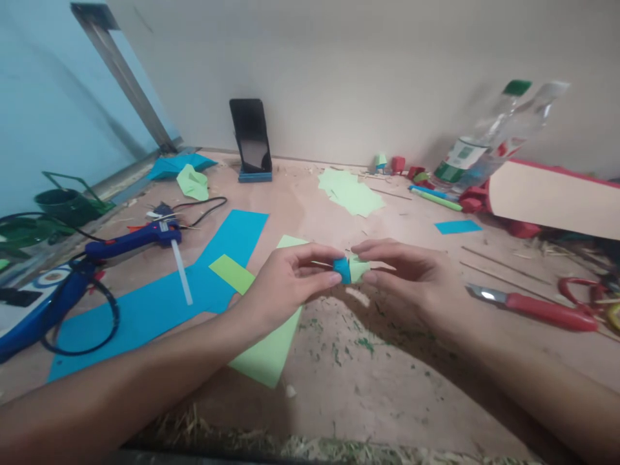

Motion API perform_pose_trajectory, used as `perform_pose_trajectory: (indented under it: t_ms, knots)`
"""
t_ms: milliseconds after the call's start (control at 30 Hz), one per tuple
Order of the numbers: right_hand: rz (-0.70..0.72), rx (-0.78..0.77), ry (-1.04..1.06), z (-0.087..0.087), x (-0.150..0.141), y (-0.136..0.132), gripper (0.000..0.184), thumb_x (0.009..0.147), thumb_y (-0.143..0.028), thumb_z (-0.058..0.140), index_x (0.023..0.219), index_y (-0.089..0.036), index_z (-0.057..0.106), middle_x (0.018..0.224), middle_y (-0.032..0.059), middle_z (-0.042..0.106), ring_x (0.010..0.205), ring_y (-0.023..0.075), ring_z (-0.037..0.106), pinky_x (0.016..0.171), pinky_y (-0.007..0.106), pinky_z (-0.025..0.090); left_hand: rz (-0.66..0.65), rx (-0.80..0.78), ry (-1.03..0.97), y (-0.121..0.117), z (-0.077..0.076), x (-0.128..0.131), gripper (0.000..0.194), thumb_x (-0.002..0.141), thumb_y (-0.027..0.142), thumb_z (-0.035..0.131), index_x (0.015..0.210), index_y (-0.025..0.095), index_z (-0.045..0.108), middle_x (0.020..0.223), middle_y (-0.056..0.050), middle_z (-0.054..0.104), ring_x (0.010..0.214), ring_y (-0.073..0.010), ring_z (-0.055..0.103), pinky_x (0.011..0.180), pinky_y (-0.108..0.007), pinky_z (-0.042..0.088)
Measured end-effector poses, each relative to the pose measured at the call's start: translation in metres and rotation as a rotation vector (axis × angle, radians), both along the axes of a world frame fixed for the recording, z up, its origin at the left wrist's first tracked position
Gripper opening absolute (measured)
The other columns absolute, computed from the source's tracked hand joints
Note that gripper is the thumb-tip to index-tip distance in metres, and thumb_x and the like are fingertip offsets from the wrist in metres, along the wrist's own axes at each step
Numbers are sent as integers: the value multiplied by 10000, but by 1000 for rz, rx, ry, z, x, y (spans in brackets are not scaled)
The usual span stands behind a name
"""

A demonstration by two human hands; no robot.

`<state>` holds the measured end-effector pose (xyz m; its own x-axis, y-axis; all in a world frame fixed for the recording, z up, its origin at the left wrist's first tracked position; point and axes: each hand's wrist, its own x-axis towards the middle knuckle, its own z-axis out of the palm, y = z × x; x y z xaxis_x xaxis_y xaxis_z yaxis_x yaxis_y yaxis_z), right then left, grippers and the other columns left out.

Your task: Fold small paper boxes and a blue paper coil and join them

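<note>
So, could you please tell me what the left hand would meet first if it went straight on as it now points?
Past the small blue piece it holds, the left hand would probably meet the pale green piece held by the right hand; depth is unclear.

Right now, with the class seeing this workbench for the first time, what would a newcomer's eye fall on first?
Probably the small blue piece and pale-green piece, pinched end to end between the left hand and right hand near the picture's centre. Next, the large blue paper spread at left, and the dark phone propped on a stand near the back wall.
</note>
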<state>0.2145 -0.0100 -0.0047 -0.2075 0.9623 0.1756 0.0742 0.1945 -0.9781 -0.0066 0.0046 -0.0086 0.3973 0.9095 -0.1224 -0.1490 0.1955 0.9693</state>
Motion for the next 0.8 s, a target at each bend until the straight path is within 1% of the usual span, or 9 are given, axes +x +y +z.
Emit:
perform_pose_trajectory:
  t_ms: [133, 233, 300, 367, 500, 567, 633, 700, 800]
  knots:
    - [-26, 41, -17, -2, 0, -3, 121, 833, -272, 868, 947, -310, 856, 1112, 38, 803, 1091, 240, 748, 963, 391, 633, 0, 60, 14, -2, -2, 2, 255, 807, 163, 830, 1061, 183, 811, 1038, -43, 820, 961, -187, 759, 863, -299, 606]
    - [-52, 67, -41, -1, 0, -6, 114, 853, -262, 845, 958, -305, 852, 1117, 38, 798, 1102, 235, 745, 941, 369, 644, -8, 73, 1, -3, -4, 2, 252, 798, 157, 849, 1047, 187, 820, 1057, -45, 820, 979, -188, 760, 877, -296, 612]
    - [-60, 84, -61, 0, 0, -8, 130, 867, -258, 829, 986, -309, 848, 1158, 39, 789, 1115, 235, 744, 927, 364, 655, -9, 53, -16, -3, -6, 2, 255, 801, 160, 856, 1052, 191, 823, 1055, -45, 818, 976, -182, 763, 865, -281, 615]
    - [-57, 111, -92, 2, 0, -10, 188, 870, -244, 823, 1041, -321, 841, 1213, 39, 778, 1129, 242, 747, 913, 369, 667, -5, 13, -30, -3, -7, 1, 258, 814, 183, 861, 1068, 201, 821, 1033, -39, 814, 927, -168, 766, 825, -264, 620]
    - [-29, 234, -191, 5, -1, -15, 331, 885, -175, 791, 1168, -344, 810, 1243, 35, 774, 1145, 238, 742, 877, 354, 683, -12, -53, -62, -4, -7, 0, 286, 837, 267, 873, 1113, 227, 810, 1066, -35, 797, 849, -162, 777, 788, -276, 638]
    - [-16, 298, -233, 6, -1, -17, 347, 905, -151, 767, 1195, -338, 798, 1222, 32, 776, 1129, 215, 739, 872, 327, 681, -31, -75, -84, -5, -6, 0, 297, 842, 273, 872, 1127, 225, 807, 1075, -37, 792, 869, -171, 786, 803, -275, 642]
    - [-15, 336, -260, 5, -1, -18, 344, 914, -148, 763, 1208, -323, 792, 1193, 29, 779, 1092, 193, 740, 867, 303, 680, -53, -93, -102, -5, -5, 0, 305, 842, 258, 873, 1136, 218, 805, 1028, -33, 794, 872, -164, 787, 810, -259, 640]
    - [-27, 352, -279, 4, -1, -18, 338, 913, -160, 774, 1216, -309, 787, 1174, 30, 782, 1056, 183, 741, 852, 289, 682, -73, -104, -119, -5, -5, 0, 310, 845, 247, 874, 1145, 219, 805, 975, -24, 797, 865, -153, 785, 811, -242, 637]
    - [-62, 349, -306, 2, 1, -18, 343, 908, -193, 791, 1233, -304, 781, 1168, 29, 788, 996, 181, 744, 806, 287, 685, -94, -125, -132, -4, -6, 0, 296, 855, 251, 871, 1142, 226, 805, 958, -20, 810, 865, -149, 789, 815, -234, 639]
